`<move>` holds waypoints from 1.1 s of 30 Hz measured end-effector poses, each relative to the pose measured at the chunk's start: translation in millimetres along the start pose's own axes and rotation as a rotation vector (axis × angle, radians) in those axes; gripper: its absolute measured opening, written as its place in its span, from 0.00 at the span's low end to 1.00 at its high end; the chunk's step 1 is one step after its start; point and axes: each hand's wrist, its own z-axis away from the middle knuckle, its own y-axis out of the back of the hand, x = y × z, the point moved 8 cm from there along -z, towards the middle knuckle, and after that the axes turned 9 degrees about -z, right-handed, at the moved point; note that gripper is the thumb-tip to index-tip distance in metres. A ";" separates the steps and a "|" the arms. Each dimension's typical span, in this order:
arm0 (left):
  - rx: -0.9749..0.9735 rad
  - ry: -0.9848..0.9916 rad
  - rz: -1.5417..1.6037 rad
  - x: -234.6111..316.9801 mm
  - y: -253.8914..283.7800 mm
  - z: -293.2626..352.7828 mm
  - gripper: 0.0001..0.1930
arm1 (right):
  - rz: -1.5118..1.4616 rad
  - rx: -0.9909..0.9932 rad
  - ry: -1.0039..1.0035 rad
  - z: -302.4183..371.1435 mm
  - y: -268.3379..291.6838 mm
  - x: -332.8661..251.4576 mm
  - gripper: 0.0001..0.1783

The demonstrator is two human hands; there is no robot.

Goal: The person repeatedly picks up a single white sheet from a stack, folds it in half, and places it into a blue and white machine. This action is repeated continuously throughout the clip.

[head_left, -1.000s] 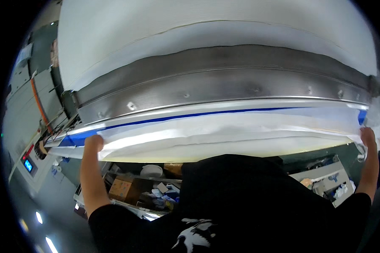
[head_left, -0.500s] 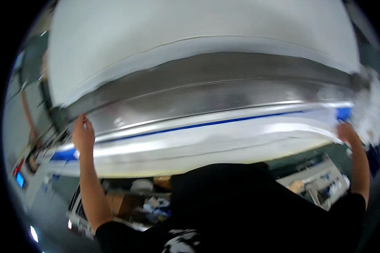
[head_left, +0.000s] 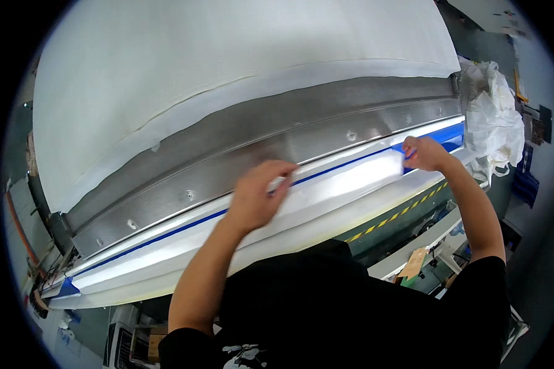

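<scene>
A long white sheet [head_left: 345, 189] lies along the near side of a metal bar, over a blue strip [head_left: 188, 224] that shows as a thin line along its far edge. My right hand [head_left: 426, 154] is closed in a pinch at the sheet's right end, beside a wider bare blue patch [head_left: 446, 134]. Over the middle of the sheet's far edge is my left hand [head_left: 258, 195], fingers bent and thumb apart, with nothing visible between them. Its fingertips are close to the bar's bright edge; whether they touch it I cannot tell.
Beyond the metal bar [head_left: 314, 132] stretches a broad white cloth [head_left: 246, 43]. A crumpled white plastic bag [head_left: 489, 111] hangs at the right end. Below the near edge are a white frame [head_left: 412, 243] and yellow-black floor tape [head_left: 397, 214].
My left hand has moved from the far left end to the middle of the bar. The view has turned, and a longer piece of blue shows beside my right hand.
</scene>
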 end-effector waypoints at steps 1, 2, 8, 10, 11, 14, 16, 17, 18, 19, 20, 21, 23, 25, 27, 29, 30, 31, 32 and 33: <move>0.054 0.038 -0.070 -17.8 17.8 9.3 0.10 | -0.018 0.061 -0.041 -1.2 4.3 7.0 0.18; 0.119 0.066 -0.159 -38.9 39.6 22.3 0.11 | -0.019 0.075 -0.053 -0.5 4.3 12.3 0.18; 0.750 0.326 -0.686 -162.5 235.3 150.0 0.11 | 0.160 0.211 0.204 -24.3 -11.7 -47.4 0.16; 0.815 0.290 -1.013 -187.3 277.0 184.4 0.12 | -0.044 0.168 0.224 -38.6 -5.9 -112.4 0.16; 0.827 0.318 -1.053 -203.2 292.2 194.7 0.12 | -0.120 0.172 0.235 -49.0 -12.2 -140.5 0.15; 0.873 0.396 -1.036 -238.7 321.8 224.7 0.11 | -0.119 0.194 0.419 -76.2 -25.5 -282.8 0.12; 0.911 0.403 -1.020 -259.3 329.8 240.8 0.12 | -0.063 0.213 0.537 -91.1 -33.4 -399.0 0.11; 0.925 0.406 -1.026 -246.7 314.4 228.2 0.13 | -0.037 0.203 0.655 -94.1 -20.9 -434.6 0.10; 0.930 0.389 -1.039 -238.8 313.0 225.2 0.14 | -0.027 0.204 0.765 -97.2 -20.9 -484.4 0.10; 0.944 0.399 -1.012 -236.5 311.2 223.2 0.14 | -0.041 0.210 0.856 -98.1 -18.5 -530.4 0.10; 0.958 0.409 -0.974 -230.7 308.5 214.5 0.15 | -0.050 0.210 0.938 -97.6 -9.2 -571.2 0.10; 0.969 0.409 -0.939 -227.8 309.3 210.0 0.15 | -0.090 0.214 0.982 -101.8 -6.9 -611.1 0.10; 0.978 0.405 -0.925 -223.3 309.4 204.9 0.15 | -0.136 0.192 1.039 -119.8 -10.0 -688.5 0.10; 0.977 0.344 -0.907 -237.5 315.3 219.5 0.14 | -0.148 0.229 1.106 -142.9 -41.3 -765.4 0.11; 0.990 0.351 -0.874 -237.3 313.6 219.6 0.15 | -0.127 0.253 1.169 -163.7 -49.0 -816.4 0.11; 0.989 0.353 -0.845 -237.1 314.2 217.8 0.15 | -0.116 0.266 1.155 -180.7 -52.1 -849.6 0.11; 0.984 0.362 -0.835 -237.3 314.7 219.2 0.15 | -0.119 0.255 1.144 -186.5 -54.1 -863.3 0.11; 0.979 0.366 -0.823 -237.7 315.9 219.0 0.16 | -0.122 0.248 1.131 -191.7 -53.9 -871.5 0.11; 0.981 0.365 -0.819 -238.4 316.7 220.6 0.16 | -0.122 0.264 1.149 -194.3 -54.4 -877.6 0.10; 0.983 0.361 -0.813 -238.8 317.4 220.9 0.16 | -0.122 0.282 1.166 -196.8 -54.1 -881.5 0.10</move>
